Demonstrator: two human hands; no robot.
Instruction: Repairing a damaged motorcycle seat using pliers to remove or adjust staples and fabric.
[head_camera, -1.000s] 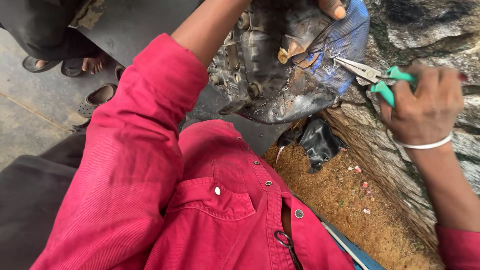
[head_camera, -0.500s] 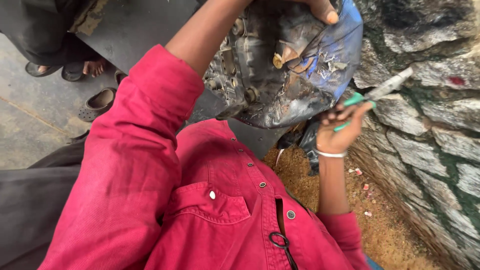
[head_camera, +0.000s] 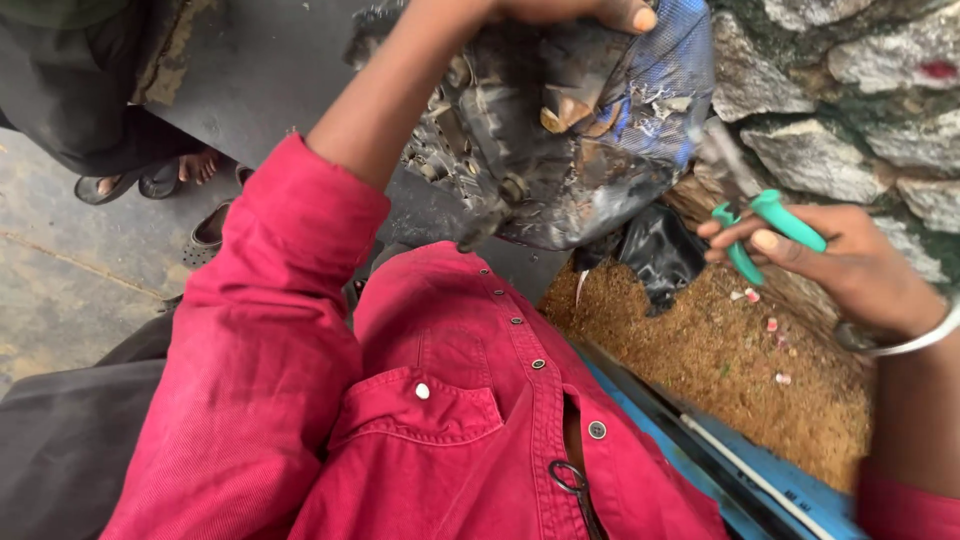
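Green-handled pliers (head_camera: 765, 225) sit in the right hand (head_camera: 840, 262), fingers wrapped around them (near the stone wall (head_camera: 850, 110)). Up high, the left hand (head_camera: 575, 12) grips the dirty metal part (head_camera: 560, 130), arm stretched up.

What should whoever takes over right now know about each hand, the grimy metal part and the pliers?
Left hand: raised, gripping the top edge of the grimy metal part, holding it up against the stone wall. A blue coating shows on the part's right side.
Right hand: closed on the green-handled pliers, beside and just below the part; the tips are blurred, so I cannot tell whether they touch it.
Around: sawdust-like ground and a black bag below the part.
Done: part lifted and steadied, pliers in hand.
Left: no visible pliers grip on the part yet.
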